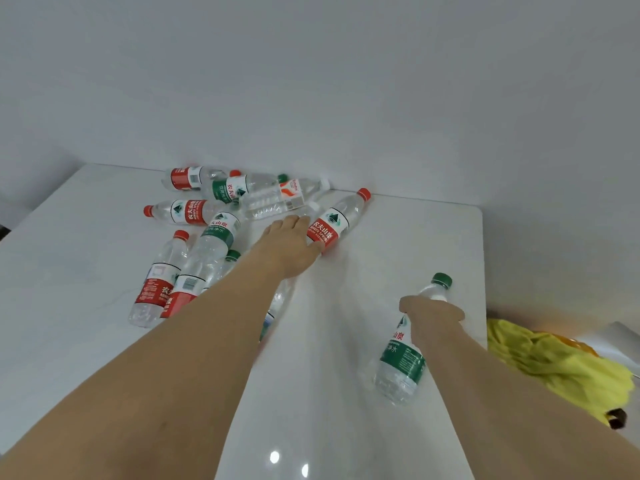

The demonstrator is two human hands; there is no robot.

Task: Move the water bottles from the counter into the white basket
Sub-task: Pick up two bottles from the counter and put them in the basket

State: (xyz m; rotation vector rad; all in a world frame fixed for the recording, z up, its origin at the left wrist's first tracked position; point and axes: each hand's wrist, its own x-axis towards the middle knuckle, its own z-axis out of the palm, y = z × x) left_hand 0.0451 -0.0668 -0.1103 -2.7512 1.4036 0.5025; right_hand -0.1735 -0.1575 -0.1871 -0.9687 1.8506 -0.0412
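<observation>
Several clear water bottles with red or green labels lie scattered on the white counter (398, 258). My left hand (289, 242) reaches far across it, its fingers wrapped on a red-label bottle (337, 221) with a red cap that lies by the back wall. My right hand (433, 323) grips a green-label bottle (403, 365) near its neck and holds it tilted over the counter's right side, green cap pointing away. A cluster of bottles (214, 202) sits at the back left. The white basket is out of view.
A yellow cloth (554, 362) lies beyond the counter's right edge. A white wall stands directly behind the counter. More bottles (162, 285) lie under and left of my left forearm.
</observation>
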